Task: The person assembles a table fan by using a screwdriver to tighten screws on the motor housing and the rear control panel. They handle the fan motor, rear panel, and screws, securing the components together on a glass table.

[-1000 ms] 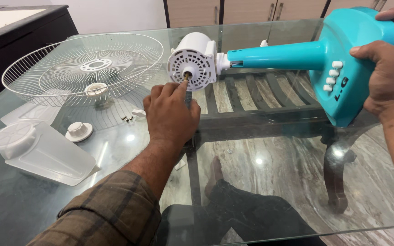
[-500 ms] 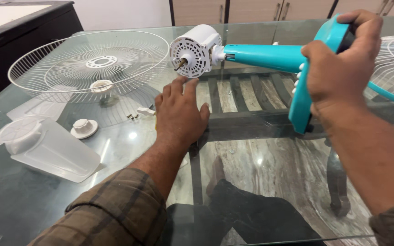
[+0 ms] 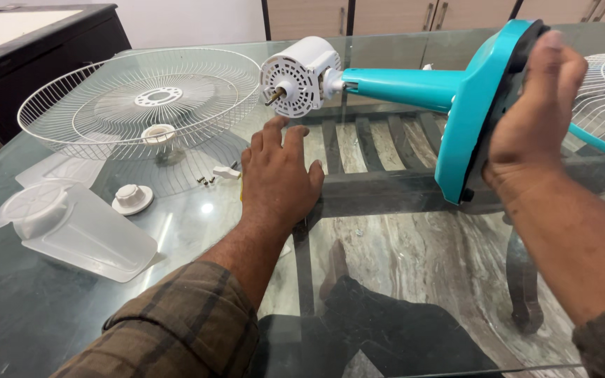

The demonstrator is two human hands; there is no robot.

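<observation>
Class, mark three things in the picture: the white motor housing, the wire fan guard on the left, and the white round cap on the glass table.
white motor housing [image 3: 299, 75], head view, vented front face.
wire fan guard [image 3: 141, 98], head view, wires near its centre ring.
white round cap [image 3: 132, 198], head view, its top knob.

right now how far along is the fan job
Early, by the look of it. Done: parts are laid out on the glass table: wire guard, blade, cap, small screws. In hand: the right hand holds the teal fan base tipped sideways; the left hand lies flat below the motor. Left: the bare shaft carries no guard, blade or cap.
</observation>
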